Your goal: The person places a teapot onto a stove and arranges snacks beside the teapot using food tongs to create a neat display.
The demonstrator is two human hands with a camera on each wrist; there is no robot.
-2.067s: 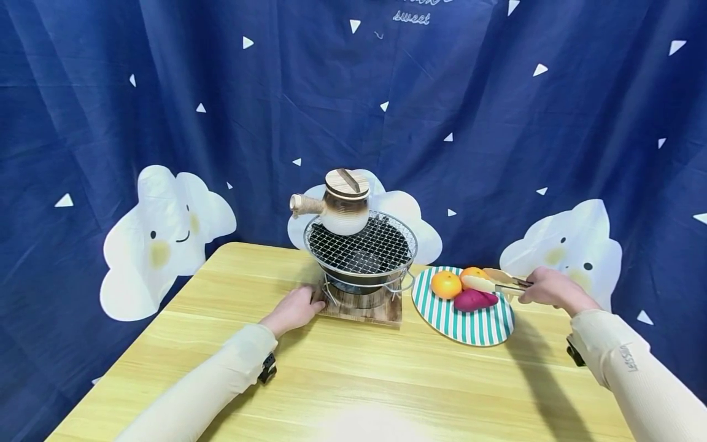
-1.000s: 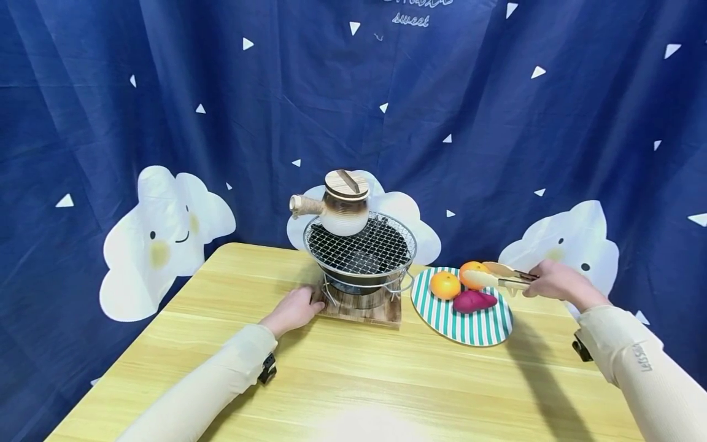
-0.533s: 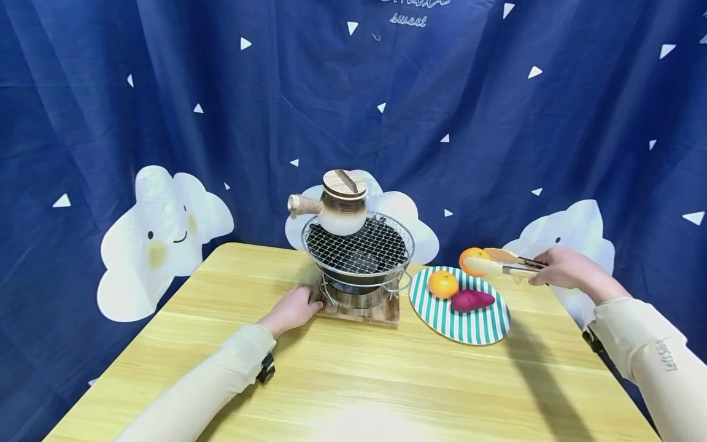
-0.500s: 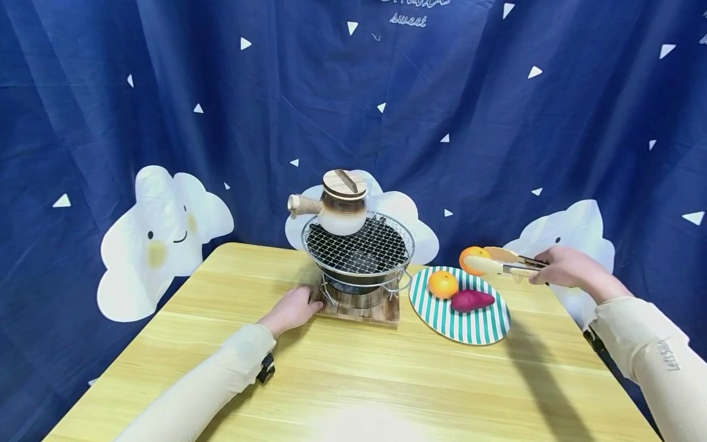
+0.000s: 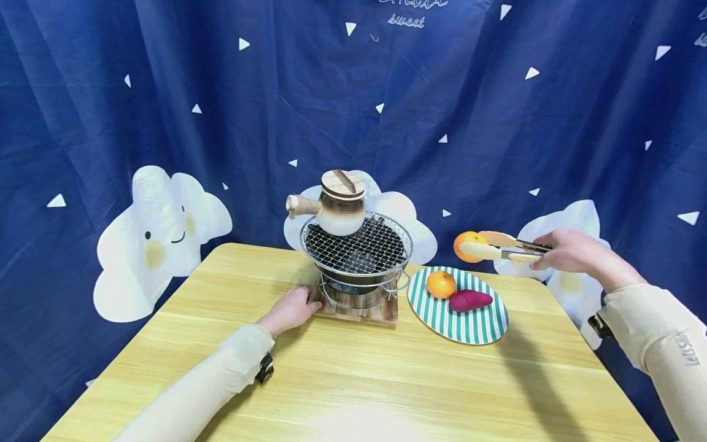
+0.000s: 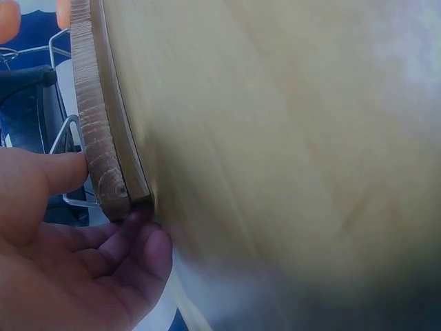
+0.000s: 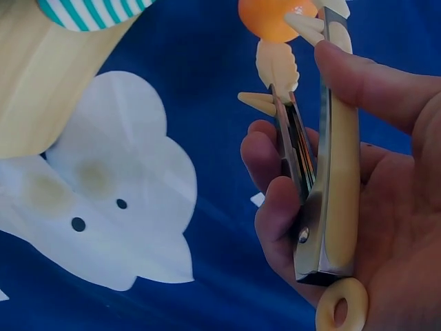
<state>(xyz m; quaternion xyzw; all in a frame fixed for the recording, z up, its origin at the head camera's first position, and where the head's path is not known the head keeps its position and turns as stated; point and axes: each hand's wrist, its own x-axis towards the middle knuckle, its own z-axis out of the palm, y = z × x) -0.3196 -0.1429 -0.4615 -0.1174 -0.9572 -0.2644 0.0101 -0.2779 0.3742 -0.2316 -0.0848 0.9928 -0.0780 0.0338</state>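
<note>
My right hand (image 5: 569, 252) grips tongs (image 5: 482, 250) with cream tips and metal arms. Between the tips is an orange (image 5: 463, 239), raised above the striped plate (image 5: 475, 333). On that plate lie another orange (image 5: 440, 285) and a purple sweet potato (image 5: 471, 300). The right wrist view shows fingers wrapped round the tongs' handles, with the lifted orange (image 7: 272, 17) at the top edge. My left hand (image 5: 289, 310) holds the near left corner of the wooden board (image 5: 356, 315) under the grill; in the left wrist view the thumb is over the board (image 6: 103, 138) and fingers are below its edge.
A round grill (image 5: 359, 261) with a wire mesh stands on the board. A lidded clay pot (image 5: 341, 218), its handle pointing left, sits toward the mesh's back left. The wooden table (image 5: 309, 380) ends just right of the plate, before a blue curtain (image 5: 331, 92).
The right hand has raised the orange in the tongs off the plate, up and slightly right, then a little left. The left hand stays at the board's corner.
</note>
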